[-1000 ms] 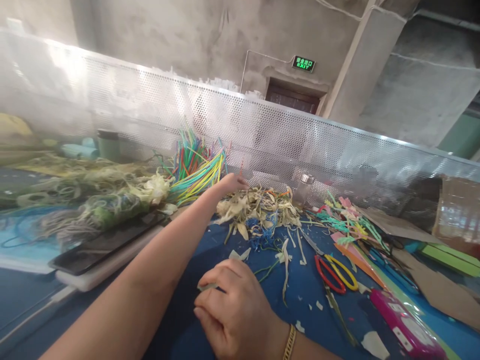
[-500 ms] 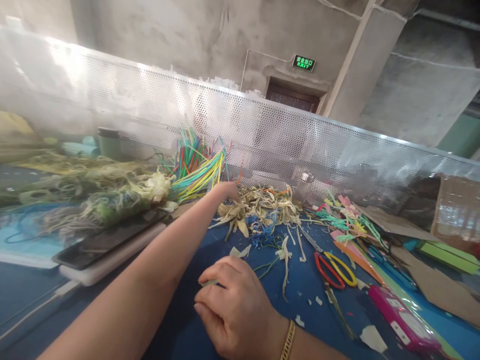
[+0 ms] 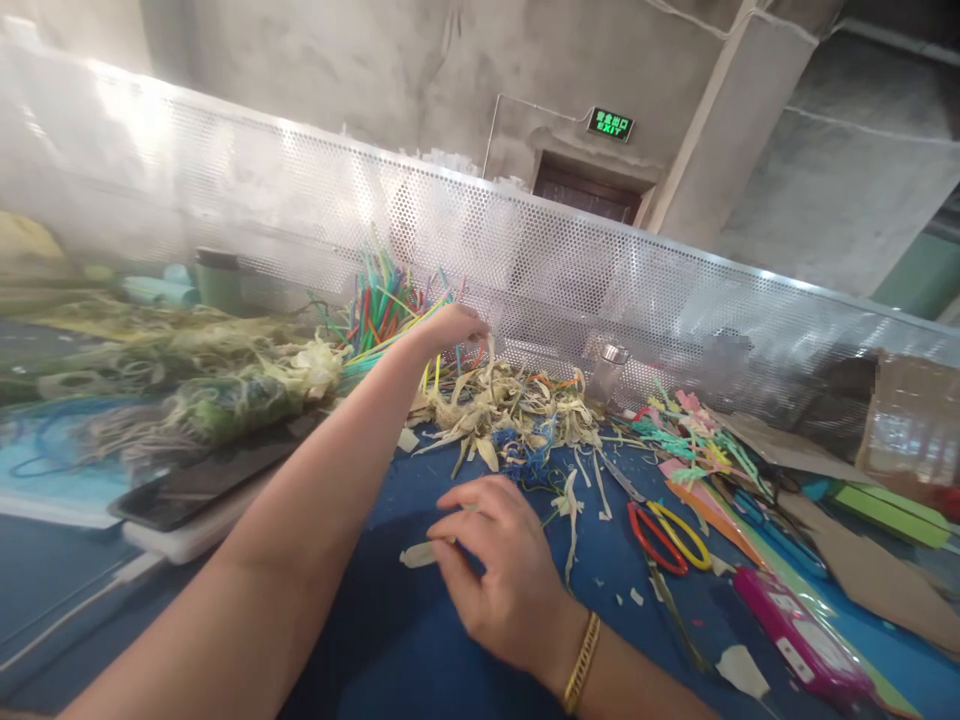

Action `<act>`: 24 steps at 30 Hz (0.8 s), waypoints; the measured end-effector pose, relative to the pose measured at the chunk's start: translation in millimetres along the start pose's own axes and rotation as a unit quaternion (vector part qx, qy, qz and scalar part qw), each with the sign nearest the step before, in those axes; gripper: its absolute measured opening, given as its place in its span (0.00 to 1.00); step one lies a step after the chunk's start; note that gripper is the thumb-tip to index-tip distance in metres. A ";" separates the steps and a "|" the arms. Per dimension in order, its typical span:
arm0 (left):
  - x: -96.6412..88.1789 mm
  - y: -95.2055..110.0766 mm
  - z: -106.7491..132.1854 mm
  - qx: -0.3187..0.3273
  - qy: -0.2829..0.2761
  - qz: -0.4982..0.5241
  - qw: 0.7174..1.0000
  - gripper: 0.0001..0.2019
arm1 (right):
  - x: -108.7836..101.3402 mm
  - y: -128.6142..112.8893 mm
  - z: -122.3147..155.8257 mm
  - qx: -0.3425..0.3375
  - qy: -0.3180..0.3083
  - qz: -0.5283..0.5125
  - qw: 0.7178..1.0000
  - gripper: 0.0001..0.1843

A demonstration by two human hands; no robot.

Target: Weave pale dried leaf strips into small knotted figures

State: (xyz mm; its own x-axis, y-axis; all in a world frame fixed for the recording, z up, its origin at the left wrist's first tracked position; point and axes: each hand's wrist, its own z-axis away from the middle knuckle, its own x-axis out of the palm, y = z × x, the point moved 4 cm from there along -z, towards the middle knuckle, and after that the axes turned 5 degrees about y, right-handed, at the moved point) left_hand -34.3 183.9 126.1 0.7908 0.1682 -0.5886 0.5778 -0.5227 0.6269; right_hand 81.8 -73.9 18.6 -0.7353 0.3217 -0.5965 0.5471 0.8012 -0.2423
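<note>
My left hand (image 3: pixel 459 325) is stretched out above a heap of dried pale husk strips (image 3: pixel 517 400). Its fingers are pinched on a husk strip (image 3: pixel 491 348) that hangs down toward the heap. Nearer to me, my right hand (image 3: pixel 501 568) is held over the blue table, thumb and fingers curled together. A small pale husk piece (image 3: pixel 418 554) sticks out to the left from between them. Blue tangled threads (image 3: pixel 529 455) lie at the front of the heap. A loose twisted strip (image 3: pixel 571 515) lies right of my right hand.
Scissors (image 3: pixel 660 535) with red and yellow handles and a magenta device (image 3: pixel 799 635) lie to the right. A glass jar (image 3: pixel 606 372) stands behind the heap. Colourful stems (image 3: pixel 379 315), a black phone (image 3: pixel 202 475) and a green fibre bundle (image 3: pixel 232 405) are left.
My left hand has risen from the heap, lifting a husk strip. My right hand has shifted right and slightly up, and the pale piece in its fingers now shows more.
</note>
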 end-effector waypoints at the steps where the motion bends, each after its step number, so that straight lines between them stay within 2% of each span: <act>1: -2.8 8.7 3.8 -0.008 0.000 0.039 0.999 0.12 | -5.0 5.5 -1.8 0.015 0.030 0.007 0.999 0.07; 4: -4.7 40.0 18.5 0.005 -0.049 0.113 0.992 0.12 | -20.3 27.4 -5.1 0.073 0.139 0.022 0.987 0.14; 7: 5.3 72.1 37.5 0.046 -0.158 0.106 0.981 0.10 | -32.6 53.2 -4.8 0.141 0.236 0.000 0.962 0.21; 9: 17.6 88.1 49.6 0.064 -0.226 0.082 0.969 0.09 | -38.0 67.7 -4.4 0.172 0.270 -0.016 0.947 0.26; 12: 38.8 101.4 61.5 0.095 -0.302 0.041 0.948 0.07 | -41.1 83.3 -4.7 0.208 0.264 -0.055 0.940 0.27; 15: 51.5 103.3 62.2 0.168 -0.347 0.009 0.923 0.07 | -36.8 95.2 -3.1 0.263 0.218 -0.099 0.935 0.18; 17: 49.2 98.1 54.9 0.217 -0.328 -0.002 0.920 0.08 | -32.1 102.1 0.1 0.301 0.204 -0.119 0.924 0.18; 19: 38.7 87.6 42.6 0.233 -0.268 -0.003 0.935 0.08 | -26.3 107.7 3.4 0.329 0.201 -0.148 0.911 0.19; 22: 16.8 64.9 23.5 0.211 -0.158 -0.006 0.965 0.08 | -16.9 111.2 6.5 0.354 0.183 -0.194 0.897 0.19; 24: 4.0 48.8 14.2 0.191 -0.105 0.005 0.976 0.08 | -12.9 109.5 6.9 0.352 0.171 -0.205 0.897 0.18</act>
State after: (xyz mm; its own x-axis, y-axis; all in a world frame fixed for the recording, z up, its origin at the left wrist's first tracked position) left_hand -5.7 147.2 147.1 0.7138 0.0063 -0.7003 0.4206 -0.8034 0.4215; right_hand 154.0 6.2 -5.5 -0.9466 0.3043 -0.1067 0.2309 0.4087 -0.8830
